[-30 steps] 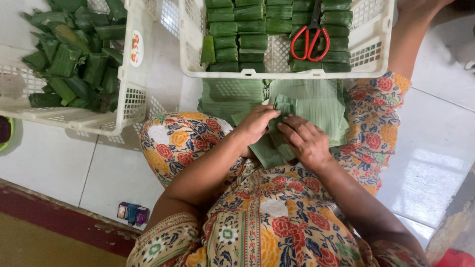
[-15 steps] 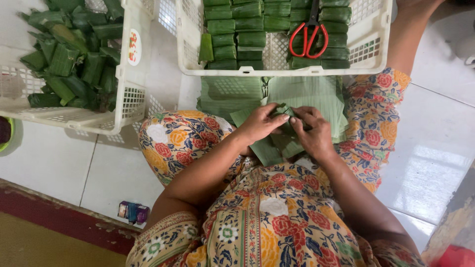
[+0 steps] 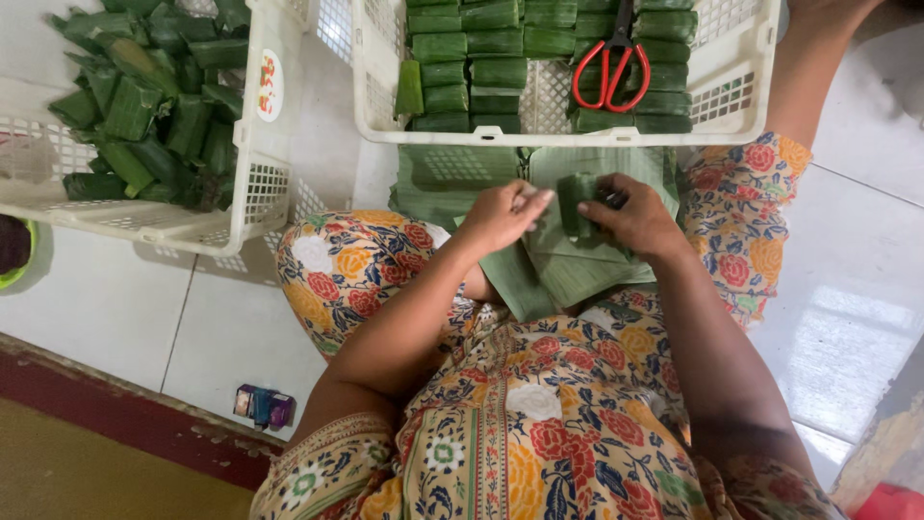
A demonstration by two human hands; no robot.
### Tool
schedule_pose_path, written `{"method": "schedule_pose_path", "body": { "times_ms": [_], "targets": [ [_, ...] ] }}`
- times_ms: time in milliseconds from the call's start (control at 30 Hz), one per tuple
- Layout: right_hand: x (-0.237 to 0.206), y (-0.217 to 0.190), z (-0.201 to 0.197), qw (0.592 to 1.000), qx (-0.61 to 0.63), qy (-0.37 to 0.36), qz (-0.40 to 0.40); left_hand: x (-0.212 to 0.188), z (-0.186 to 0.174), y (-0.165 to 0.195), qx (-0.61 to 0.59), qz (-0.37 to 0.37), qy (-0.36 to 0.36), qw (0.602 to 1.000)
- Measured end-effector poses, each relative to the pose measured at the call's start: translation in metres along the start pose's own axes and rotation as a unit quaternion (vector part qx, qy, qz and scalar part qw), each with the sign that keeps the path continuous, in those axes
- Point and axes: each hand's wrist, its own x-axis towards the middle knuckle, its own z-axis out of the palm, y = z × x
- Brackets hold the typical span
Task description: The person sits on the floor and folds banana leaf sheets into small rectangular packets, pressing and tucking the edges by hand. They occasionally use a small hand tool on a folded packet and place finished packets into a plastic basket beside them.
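I see matt green leaf, ribbed with fine veins, in the leaf sheets (image 3: 568, 265) at the middle of the frame. The crate (image 3: 746, 91) at the top is white plastic lattice, a little glossy. The scissors (image 3: 612, 67) have smooth red plastic handles; the blades look like metal, I think. The dress (image 3: 539, 414) is soft printed cloth. The floor tiles (image 3: 847, 318) at right are glossy.

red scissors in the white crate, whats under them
The red scissors lie on rows of folded green leaf parcels in the white crate. The parcels directly beneath the scissors are partly covered.
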Motion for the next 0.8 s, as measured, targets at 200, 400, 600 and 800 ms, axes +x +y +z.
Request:
{"method": "schedule_pose_path", "body": {
  "times_ms": [200, 400, 600, 800],
  "targets": [
    [-0.012, 0.013, 0.000, 0.998, 0.000, -0.012, 0.056, 0.015, 0.016, -0.034, 0.110, -0.013, 0.055, 0.992],
    [-0.045, 0.015, 0.004, 0.998, -0.010, -0.034, 0.048, 0.020, 0.040, -0.048, 0.139, 0.000, 0.108, 0.984],
    [-0.051, 0.020, 0.009, 0.997, 0.036, -0.047, 0.039, 0.013, 0.044, -0.043, 0.126, -0.030, 0.099, 0.987],
    [-0.053, 0.011, 0.019, 0.994, 0.036, -0.063, 0.077, 0.007, 0.050, -0.041, -0.101, -0.142, 0.066, 0.982]
  ]
}}
